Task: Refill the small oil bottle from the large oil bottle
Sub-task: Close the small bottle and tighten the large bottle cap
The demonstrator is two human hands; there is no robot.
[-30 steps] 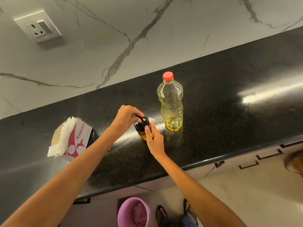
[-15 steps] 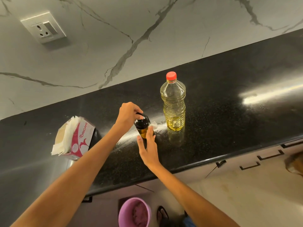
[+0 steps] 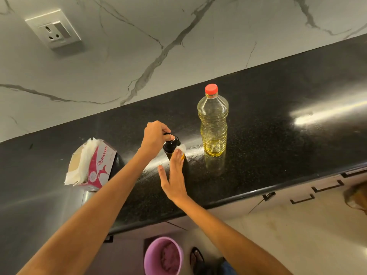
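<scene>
Head view: left hand (image 3: pixel 155 135) grips dark small bottle's (image 3: pixel 171 144) round cap; right hand (image 3: pixel 174 175) flat, fingers spread.

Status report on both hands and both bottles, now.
Left hand gripping small bottle top. Right hand open against it. Large bottle capped, upright. Nothing between them.

A black speckled worktop (image 3: pixel 278 151) runs diagonally across the frame. On it, a large oil bottle (image 3: pixel 212 124) stands upright at centre, a small dark bottle (image 3: pixel 172 145) just left of it, and a tissue box (image 3: pixel 93 163) at left.
</scene>
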